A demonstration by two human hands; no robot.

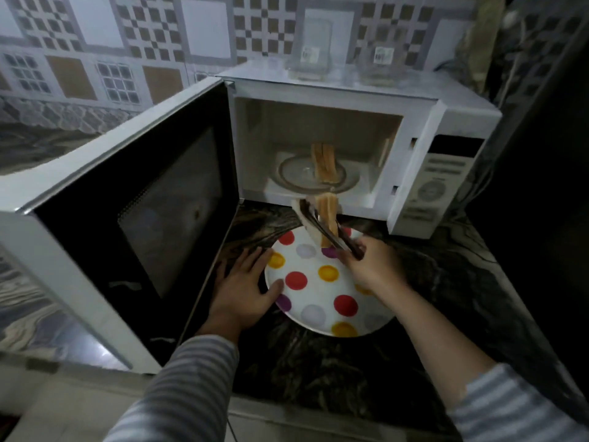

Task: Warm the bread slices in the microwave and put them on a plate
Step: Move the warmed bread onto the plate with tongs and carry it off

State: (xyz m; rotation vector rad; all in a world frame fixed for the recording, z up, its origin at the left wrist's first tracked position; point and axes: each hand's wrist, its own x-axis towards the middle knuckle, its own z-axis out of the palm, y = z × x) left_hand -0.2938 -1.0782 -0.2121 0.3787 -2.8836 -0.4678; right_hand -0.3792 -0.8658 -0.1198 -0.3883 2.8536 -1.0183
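Head view. My right hand (371, 263), at centre right of the frame, gripped a pair of tongs (331, 232) whose tips clamped the bread slices (328, 215). The slices hung edge-up, long axis running from the microwave (350, 100) mouth down toward the plate (322, 291), up and left of my grip. The plate lay directly beneath them on the dark tabletop (446, 266). My left hand (245, 288), fingers flat and spread, rested against the plate's left rim. The door (134, 212) stood swung out at left. I judged that lowering the slices was next.
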